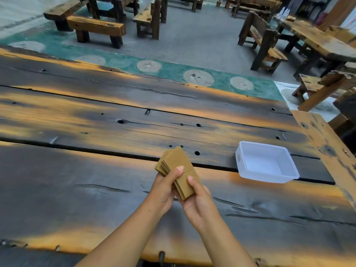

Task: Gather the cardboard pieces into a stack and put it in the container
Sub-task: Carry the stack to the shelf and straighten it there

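A stack of brown cardboard pieces [178, 162] is held above the dark wooden table [96, 170], with its edges fanned and uneven. My left hand [163, 191] grips the stack from the left, thumb on top. My right hand [198, 201] holds its near right end, thumb pressed on the top piece. A white plastic container [248, 153] sits on the table to the right of the hands, with nothing in it.
The table's right edge [327, 151] runs just past the container. Beyond the table lie a green patterned floor strip [173, 72] and several wooden benches and tables [265, 41].
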